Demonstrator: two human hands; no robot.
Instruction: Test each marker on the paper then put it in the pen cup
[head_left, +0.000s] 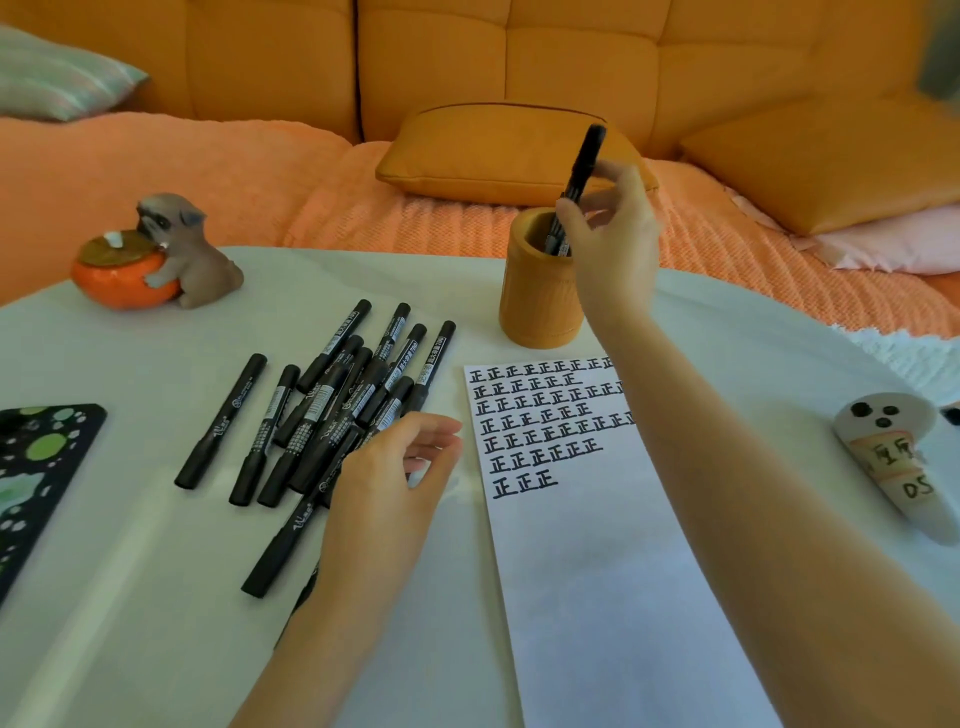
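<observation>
Marker (586, 156), pinched near-upright in R hand (610, 234) just over the pen cup (537, 306), should go straight down past those already inside before release; L hand (389, 483) rests loose-fingered, nothing gripped, on the pile (322, 400) beside the paper (582, 545).

A home living room: orange sofa (519, 57) with cushions (467, 150) behind white table (130, 597).
</observation>
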